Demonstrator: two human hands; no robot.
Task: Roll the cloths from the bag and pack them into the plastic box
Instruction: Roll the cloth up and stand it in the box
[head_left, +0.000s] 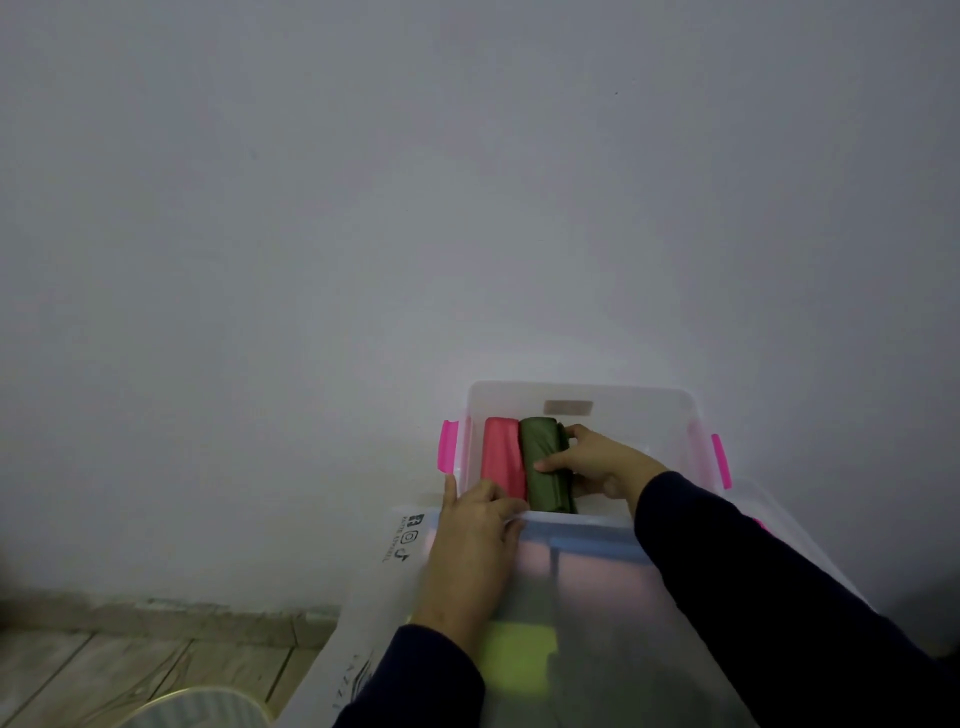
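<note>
Packing step: right hand (597, 462) is gripping the green roll (545, 462), seating it beside the pink roll (501, 457) inside the plastic box (582, 397). Left hand (475, 540) is lying flat-fingered on the near rim. Next, probably: release, fetch another cloth.

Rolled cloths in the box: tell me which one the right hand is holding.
The green roll. The right hand has its fingers curled round it, and it lies right of the pink roll, which sits against the plastic box wall nearer the left hand.
</note>
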